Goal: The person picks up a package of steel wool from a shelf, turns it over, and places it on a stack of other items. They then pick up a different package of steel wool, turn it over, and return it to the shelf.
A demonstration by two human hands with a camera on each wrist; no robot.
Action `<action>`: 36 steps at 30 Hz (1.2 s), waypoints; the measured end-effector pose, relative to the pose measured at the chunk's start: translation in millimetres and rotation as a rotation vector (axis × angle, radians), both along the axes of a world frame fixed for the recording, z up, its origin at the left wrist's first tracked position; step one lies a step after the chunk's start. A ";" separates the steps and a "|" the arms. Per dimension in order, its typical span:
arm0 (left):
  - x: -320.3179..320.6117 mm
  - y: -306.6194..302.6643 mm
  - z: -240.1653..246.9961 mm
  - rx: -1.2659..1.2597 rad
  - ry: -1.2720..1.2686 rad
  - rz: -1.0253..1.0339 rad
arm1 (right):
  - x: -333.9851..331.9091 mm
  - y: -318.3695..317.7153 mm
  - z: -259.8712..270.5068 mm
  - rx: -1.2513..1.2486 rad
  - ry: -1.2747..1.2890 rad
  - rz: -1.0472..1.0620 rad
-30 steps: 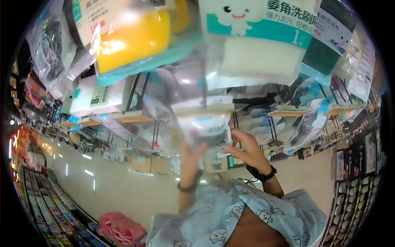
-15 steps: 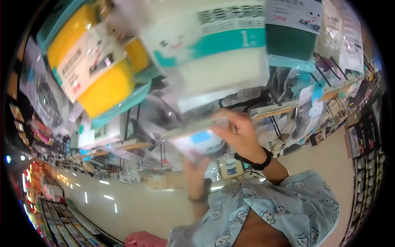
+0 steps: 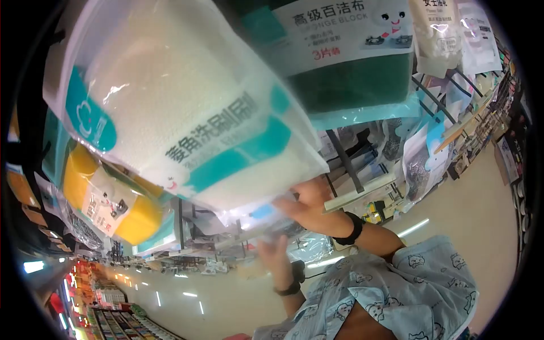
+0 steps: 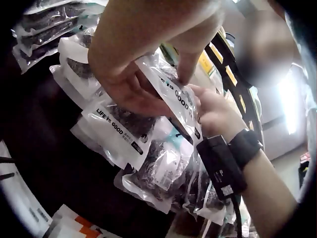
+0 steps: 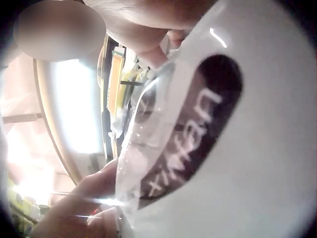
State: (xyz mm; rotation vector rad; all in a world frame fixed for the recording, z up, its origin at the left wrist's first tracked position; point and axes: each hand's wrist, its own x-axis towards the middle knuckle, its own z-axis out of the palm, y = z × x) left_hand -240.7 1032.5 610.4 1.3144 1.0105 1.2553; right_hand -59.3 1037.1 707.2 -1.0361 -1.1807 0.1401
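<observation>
In the left wrist view my left hand (image 4: 129,74) holds a clear-and-white plastic packet (image 4: 173,96) printed "IS GOOD", its fingers curled behind it and the thumb in front. My right hand (image 4: 213,109), with a black strap and small camera at the wrist, grips the packet's other end. From the head view, the right hand (image 3: 309,201) is high at the rack, while the left hand (image 3: 275,258) is lower and blurred. A white bag with a dark "xinfan" label (image 5: 198,124) fills much of the right wrist view. The packet's contents are mostly hidden.
Large bags hang close in front: a white scrub cloth pack (image 3: 170,113), a green sponge-cloth pack (image 3: 357,79) and a yellow pack (image 3: 113,198). Metal hooks (image 3: 345,161) stick out between them. More "LIFE IS GOOD" packets (image 4: 116,131) hang below the left hand.
The head view has swung, so the white scrub cloth pack looms larger and the yellow pack sits lower left. Both hands stay close around the packet at the rack.
</observation>
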 end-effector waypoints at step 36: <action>88.7 6.1 -22.1 -0.469 -0.546 -0.758 | 128.8 -16.4 -202.8 -0.026 1.078 0.526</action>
